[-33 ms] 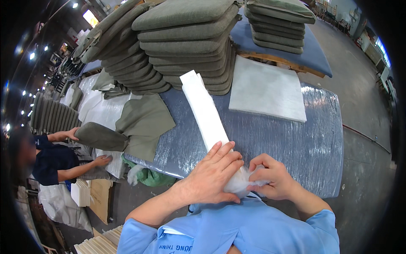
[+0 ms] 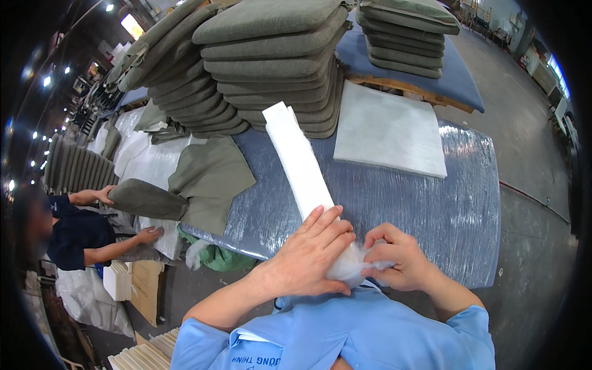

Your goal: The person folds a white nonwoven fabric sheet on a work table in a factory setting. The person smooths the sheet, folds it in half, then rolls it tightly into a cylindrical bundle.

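Observation:
A long white foam strip (image 2: 300,163), with a second layer showing at its far end, slants over the table's near edge toward me. My left hand (image 2: 317,253) is wrapped over the strip's near part, fingers together and thumb on the near side. Soft white wadding (image 2: 349,268) covers the near end, beside my left palm. With thumb and fingers my right hand (image 2: 398,258) pinches a thin, pulled-out wisp of this wadding. The underside of the strip is hidden.
Tall stacks of grey-green cushions (image 2: 274,58) stand at the back. A flat white wadding sheet (image 2: 391,132) lies on the plastic-wrapped table (image 2: 431,216). At the left, a co-worker (image 2: 80,231) holds a cushion (image 2: 148,200) over grey-green fabric (image 2: 209,179).

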